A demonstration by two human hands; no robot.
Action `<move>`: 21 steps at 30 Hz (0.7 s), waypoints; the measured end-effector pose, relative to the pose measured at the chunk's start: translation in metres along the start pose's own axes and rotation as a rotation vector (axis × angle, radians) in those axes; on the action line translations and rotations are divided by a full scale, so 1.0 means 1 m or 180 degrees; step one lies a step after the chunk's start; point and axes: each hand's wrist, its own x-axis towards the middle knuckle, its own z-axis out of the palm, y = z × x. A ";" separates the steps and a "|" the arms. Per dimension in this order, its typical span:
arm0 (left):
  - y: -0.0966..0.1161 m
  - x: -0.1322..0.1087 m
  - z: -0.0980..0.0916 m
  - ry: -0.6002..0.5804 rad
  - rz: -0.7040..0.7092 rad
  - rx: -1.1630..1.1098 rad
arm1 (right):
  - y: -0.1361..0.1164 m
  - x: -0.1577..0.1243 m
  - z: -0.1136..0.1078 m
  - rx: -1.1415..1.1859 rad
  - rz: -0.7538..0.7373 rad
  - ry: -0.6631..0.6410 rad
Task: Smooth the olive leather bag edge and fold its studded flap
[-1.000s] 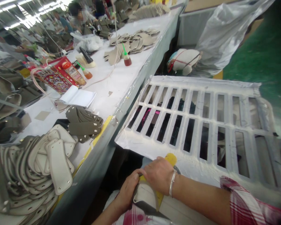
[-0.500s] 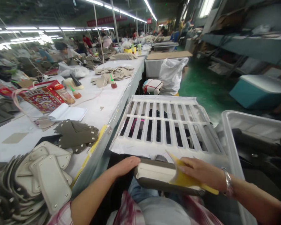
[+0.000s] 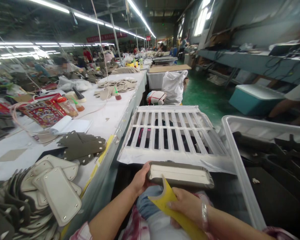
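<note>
The left hand (image 3: pixel 140 180) gripped the near end of a grey-edged leather panel (image 3: pixel 180 175) just before the slatted white rack (image 3: pixel 172 133). The right hand (image 3: pixel 187 205), grip closed on a yellow card (image 3: pixel 172 210), had drawn it off the panel since a moment earlier, leaving the panel's pale face bare.

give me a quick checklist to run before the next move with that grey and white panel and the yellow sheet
1. Left hand has a grip on the panel at its left end: ok.
2. Right hand holds the yellow sheet: ok.
3. Yellow sheet is off the panel's white face: ok, only its top corner sits near the front edge.
4. Panel lies level, white side up: ok.
5. Slatted white rack has bare space behind the panel: ok.
6. Panel's far right end is supported: cannot tell.
</note>
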 end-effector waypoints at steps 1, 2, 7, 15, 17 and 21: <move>-0.005 0.002 0.001 0.0010 0.0131 -0.0115 | -0.001 0.003 0.004 0.0090 -0.0062 0.0129; -0.010 0.005 0.002 0.0035 0.0247 -0.0217 | -0.002 0.006 0.008 0.0160 -0.0135 0.0275; -0.034 0.015 0.000 0.0510 0.0774 -0.0500 | -0.008 0.014 0.034 0.0517 -0.0206 0.0792; 0.017 -0.030 -0.009 -0.0029 -0.0421 0.0480 | -0.010 0.021 0.042 0.0677 0.0224 0.0919; 0.027 -0.039 0.000 -0.0202 -0.0464 0.0126 | -0.011 0.020 0.039 0.0810 0.0181 0.0895; 0.022 -0.036 0.015 -0.0131 -0.0404 -0.0414 | -0.007 0.022 0.037 0.1074 0.0214 0.0879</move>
